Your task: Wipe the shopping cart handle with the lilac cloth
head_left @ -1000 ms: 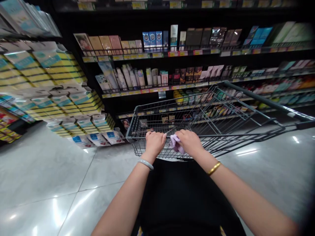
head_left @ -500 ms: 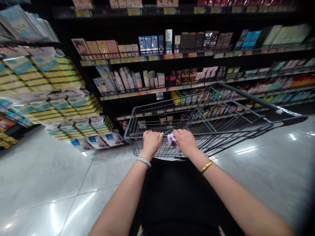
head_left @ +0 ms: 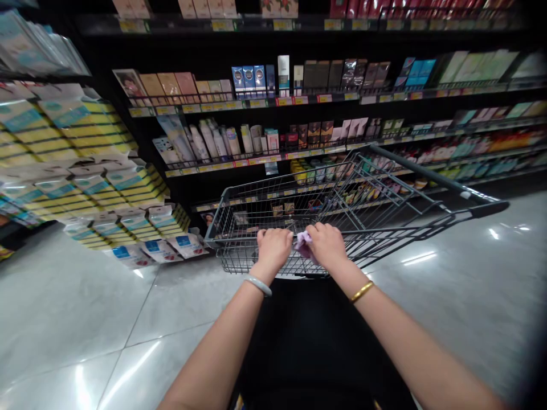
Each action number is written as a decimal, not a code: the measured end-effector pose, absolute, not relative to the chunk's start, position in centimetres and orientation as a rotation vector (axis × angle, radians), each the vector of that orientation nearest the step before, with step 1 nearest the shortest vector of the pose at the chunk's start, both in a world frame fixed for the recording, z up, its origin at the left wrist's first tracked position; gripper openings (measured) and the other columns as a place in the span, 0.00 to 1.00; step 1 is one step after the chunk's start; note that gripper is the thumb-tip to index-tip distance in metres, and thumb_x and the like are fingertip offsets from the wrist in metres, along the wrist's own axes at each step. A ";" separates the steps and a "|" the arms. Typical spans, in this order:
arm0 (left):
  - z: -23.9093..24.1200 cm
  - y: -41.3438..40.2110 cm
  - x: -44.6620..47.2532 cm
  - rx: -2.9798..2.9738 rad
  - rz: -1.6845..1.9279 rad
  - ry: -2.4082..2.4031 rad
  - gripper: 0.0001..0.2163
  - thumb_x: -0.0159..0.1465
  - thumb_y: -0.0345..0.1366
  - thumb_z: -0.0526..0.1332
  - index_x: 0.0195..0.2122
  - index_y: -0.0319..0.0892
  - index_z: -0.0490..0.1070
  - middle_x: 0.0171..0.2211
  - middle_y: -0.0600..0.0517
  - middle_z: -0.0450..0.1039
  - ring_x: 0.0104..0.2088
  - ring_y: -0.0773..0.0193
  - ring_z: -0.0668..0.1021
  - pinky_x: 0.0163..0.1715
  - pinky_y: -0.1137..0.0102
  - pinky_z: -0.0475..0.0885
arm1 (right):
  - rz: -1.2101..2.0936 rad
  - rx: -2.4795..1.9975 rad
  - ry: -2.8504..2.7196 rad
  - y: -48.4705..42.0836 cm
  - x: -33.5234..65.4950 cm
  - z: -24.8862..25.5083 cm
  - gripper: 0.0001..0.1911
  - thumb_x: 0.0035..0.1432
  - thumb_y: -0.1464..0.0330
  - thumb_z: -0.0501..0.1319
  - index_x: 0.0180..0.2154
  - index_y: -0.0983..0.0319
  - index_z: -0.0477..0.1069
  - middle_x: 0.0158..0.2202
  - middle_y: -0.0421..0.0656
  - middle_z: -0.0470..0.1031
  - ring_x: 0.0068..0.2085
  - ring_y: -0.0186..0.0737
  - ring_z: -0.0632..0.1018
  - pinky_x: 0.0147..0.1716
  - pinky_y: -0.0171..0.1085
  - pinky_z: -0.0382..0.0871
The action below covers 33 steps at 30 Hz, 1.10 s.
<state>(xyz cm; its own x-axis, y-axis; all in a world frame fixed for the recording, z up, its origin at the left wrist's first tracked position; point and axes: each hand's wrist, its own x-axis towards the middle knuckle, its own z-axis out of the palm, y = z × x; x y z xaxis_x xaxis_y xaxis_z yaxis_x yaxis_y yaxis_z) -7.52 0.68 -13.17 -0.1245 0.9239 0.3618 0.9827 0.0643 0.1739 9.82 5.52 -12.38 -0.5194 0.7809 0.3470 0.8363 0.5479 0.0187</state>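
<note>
A dark grey wire shopping cart (head_left: pixel 384 242) stands sideways in front of me, its handle at the far right. My left hand (head_left: pixel 274 249), with a pale bangle at the wrist, is closed over the near top rail of the basket. Close beside it, my right hand (head_left: pixel 328 245), with a gold bangle, grips a crumpled light purple cloth (head_left: pixel 304 244) against the same rail. Part of the cloth hangs out on the thumb side. The fingertips of both hands are hidden behind the rail.
Behind the cart runs a dark store shelf (head_left: pixel 239 162) with boxes, bottles and tubes. To the left, several stacked yellow-and-white packs (head_left: pixel 89 128) hang on a display above white bags (head_left: pixel 160 250). Shiny grey floor (head_left: pixel 85 307) extends on both sides.
The shelves and cart have shifted slightly left in view. Both hands sit a little further right along the cart's rail, with the cloth still in my right hand.
</note>
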 end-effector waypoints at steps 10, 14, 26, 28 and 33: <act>-13.5 1.3 -7.1 -2.055 -0.583 -2.170 0.22 0.72 0.46 0.46 0.31 0.46 0.75 0.35 0.51 0.80 0.41 0.57 0.75 0.46 0.59 0.57 | -0.302 -1.202 -2.515 7.4 16.2 -13.1 0.16 0.62 0.61 0.60 0.51 0.57 0.69 0.44 0.46 0.73 0.44 0.44 0.70 0.42 0.40 0.54; -13.4 1.3 -6.5 -1.999 -0.550 -2.192 0.22 0.72 0.45 0.45 0.30 0.45 0.75 0.33 0.49 0.79 0.40 0.56 0.75 0.46 0.57 0.57 | -0.312 -1.311 -2.440 7.1 16.3 -13.1 0.14 0.62 0.64 0.58 0.49 0.57 0.70 0.44 0.46 0.73 0.43 0.44 0.69 0.43 0.40 0.54; -13.0 1.9 -2.9 -2.094 -0.595 -2.116 0.20 0.72 0.41 0.46 0.31 0.44 0.73 0.35 0.49 0.78 0.41 0.57 0.75 0.44 0.59 0.58 | -0.284 -1.186 -2.485 6.5 16.1 -13.1 0.15 0.64 0.64 0.55 0.51 0.56 0.69 0.45 0.45 0.73 0.46 0.44 0.69 0.48 0.41 0.53; -13.1 1.6 -3.2 -2.091 -0.586 -2.123 0.19 0.72 0.41 0.46 0.32 0.44 0.74 0.36 0.49 0.78 0.41 0.57 0.75 0.45 0.59 0.58 | -0.304 -1.209 -2.471 7.0 18.2 -13.1 0.16 0.63 0.63 0.57 0.52 0.57 0.69 0.46 0.46 0.73 0.46 0.45 0.69 0.48 0.41 0.53; -13.1 1.8 -2.8 -2.046 -0.596 -2.159 0.19 0.71 0.40 0.47 0.31 0.43 0.74 0.35 0.48 0.78 0.41 0.56 0.74 0.44 0.57 0.58 | -0.306 -1.372 -2.374 6.6 17.9 -13.3 0.15 0.61 0.64 0.57 0.49 0.58 0.71 0.43 0.47 0.73 0.44 0.46 0.68 0.45 0.41 0.54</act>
